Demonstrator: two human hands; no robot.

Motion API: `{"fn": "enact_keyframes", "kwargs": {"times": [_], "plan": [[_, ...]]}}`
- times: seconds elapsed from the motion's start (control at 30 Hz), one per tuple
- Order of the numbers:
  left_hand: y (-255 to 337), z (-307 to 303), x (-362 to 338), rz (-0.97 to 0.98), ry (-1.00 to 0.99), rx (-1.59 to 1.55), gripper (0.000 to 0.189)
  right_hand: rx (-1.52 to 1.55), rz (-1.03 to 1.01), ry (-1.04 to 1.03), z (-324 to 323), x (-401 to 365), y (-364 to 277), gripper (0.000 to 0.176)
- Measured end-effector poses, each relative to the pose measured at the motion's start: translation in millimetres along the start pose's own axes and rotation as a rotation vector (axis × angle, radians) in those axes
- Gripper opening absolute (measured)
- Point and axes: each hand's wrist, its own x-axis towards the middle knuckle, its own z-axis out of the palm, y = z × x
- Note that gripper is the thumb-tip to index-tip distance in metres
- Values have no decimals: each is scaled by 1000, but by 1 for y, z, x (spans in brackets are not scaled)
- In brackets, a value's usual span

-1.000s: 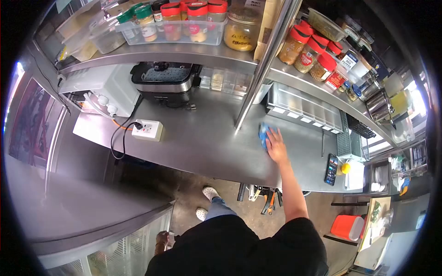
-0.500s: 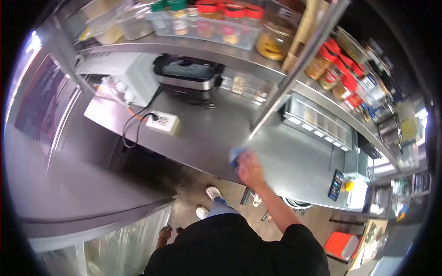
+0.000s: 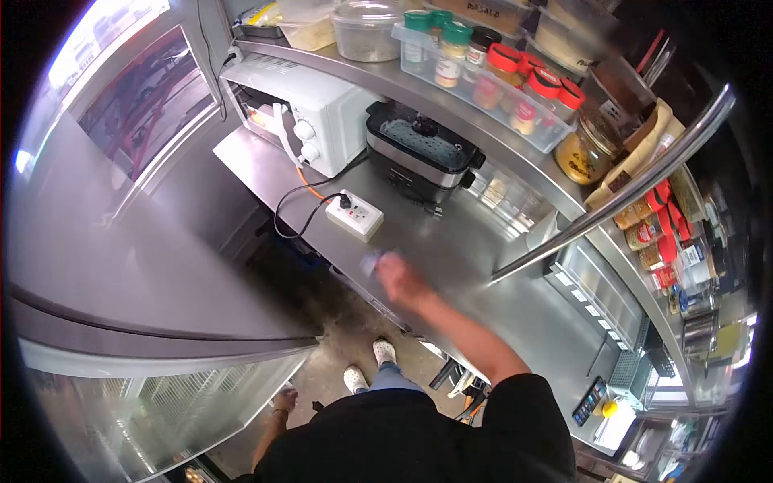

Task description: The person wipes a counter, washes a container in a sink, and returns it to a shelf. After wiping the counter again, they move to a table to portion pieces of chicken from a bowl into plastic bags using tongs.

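Note:
My right hand (image 3: 398,282) is closed round a crumpled blue-and-white cloth (image 3: 373,262), pressed against the steel counter (image 3: 451,278) near its front edge. Motion blurs both the hand and the cloth. Just behind them lies a white power strip (image 3: 354,216) with a black plug in it. Low at my left side hangs my left hand (image 3: 284,398), close to a glass-fronted cabinet (image 3: 185,402); it is small in view and its fingers do not show clearly.
A white microwave (image 3: 310,109) and a black electric grill (image 3: 423,145) stand on the counter. A steel post (image 3: 612,197) rises beside a lidded compartment tray (image 3: 596,290). Further right lies a phone (image 3: 589,402). Spice jars (image 3: 527,101) fill the shelf (image 3: 483,105) above.
My right hand has slid left along the counter with the cloth, towards the power strip. My head view has turned left, so the microwave and grill show more fully.

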Motion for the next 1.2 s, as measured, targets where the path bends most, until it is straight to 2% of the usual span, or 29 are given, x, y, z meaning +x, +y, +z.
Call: {"fn": "enact_keyframes", "kwargs": {"times": [0.1, 0.13, 0.17, 0.27, 0.3, 0.37, 0.4, 0.47, 0.5, 0.53, 0.57, 0.6, 0.63, 0.67, 0.7, 0.73, 0.77, 0.8, 0.83, 0.87, 0.9, 0.93, 0.97, 1.0, 1.07, 1.1, 1.13, 1.17, 1.2], "plan": [[-16, 12, -8, 133, -98, 122, 24, 317, -216, -219, 20, -42, -80, 24], [-42, 19, 6, 337, -140, 93, 24, 467, -245, -302, 21, -50, -90, 24], [-45, 19, 5, 338, -133, 90, 24, 466, -252, -301, 12, -42, -84, 24], [-55, 23, -12, 354, -91, -1, 25, 139, 206, 104, -30, -9, -34, 22], [-63, 21, -14, 286, -96, -17, 25, 14, 391, 246, -36, -4, -11, 21], [-71, 20, -11, 169, -138, -23, 26, -145, 884, 2, -48, 9, -7, 20], [-68, 20, -5, 119, -171, -12, 26, -47, 766, 168, 0, -16, -5, 18], [-54, 20, 13, 22, -232, 26, 27, 416, 81, -85, 10, -21, -66, 25], [-51, 20, 18, 43, -281, 71, 27, 761, 92, -253, 12, -16, -98, 29], [-47, 19, 24, 475, -186, 498, 27, 867, 88, -323, 1, -6, -126, 28], [-47, 15, 39, 925, -64, 897, 27, 759, 44, -253, -13, 2, -138, 27], [-43, 20, 57, 1124, 50, 775, 21, 648, -3, -190, -22, 7, -140, 26], [-33, 13, 68, 917, -217, 439, 19, 477, 6, -26, -14, 4, -130, 23], [-27, 8, 76, 635, -443, -64, 18, 336, 113, 44, -20, -5, -116, 24], [-24, 5, 81, 371, -512, -439, 16, 195, 213, 110, -28, -16, -103, 24], [-3, 10, 82, 17, -551, -491, 14, 88, 407, 87, -33, -43, -91, 26], [11, -3, 90, 30, -567, -471, 14, -14, 595, 65, -38, -82, -81, 27], [25, -14, 99, -60, -627, -447, 15, -212, 569, 159, -49, -125, -78, 28], [38, -22, 106, -149, -681, -429, 18, -311, 691, 143, -61, -174, -87, 28], [56, -26, 110, -236, -732, -412, 22, 303, 1087, 389, -74, -224, -104, 26], [70, -24, 106, -224, -737, -400, 22, -143, 992, 241, -99, -281, -124, 25], [79, -15, 94, -65, -507, -195, 21, 152, 1112, 686, -109, -342, -144, 25], [85, -9, 86, 94, -275, 7, 21, -640, 1067, 314, -145, -375, -175, 27], [93, -9, 81, 161, -299, 45, 20, -829, 1307, 268, -161, -406, -195, 28], [99, -2, 87, 186, -319, 129, 18, -844, 1632, 631, -186, -429, -222, 22], [99, 6, 95, 201, -329, 203, 16, -777, 1717, 745, -193, -432, -226, 26], [72, 11, 128, 713, -476, 278, 16, -774, 1647, 788, -199, -426, -223, 26], [78, 19, 129, 727, -498, 289, 16, -772, 1584, 823, -202, -413, -215, 26], [84, 26, 125, 438, -523, 229, 16, -750, 1446, 796, -212, -379, -210, 26]]}}
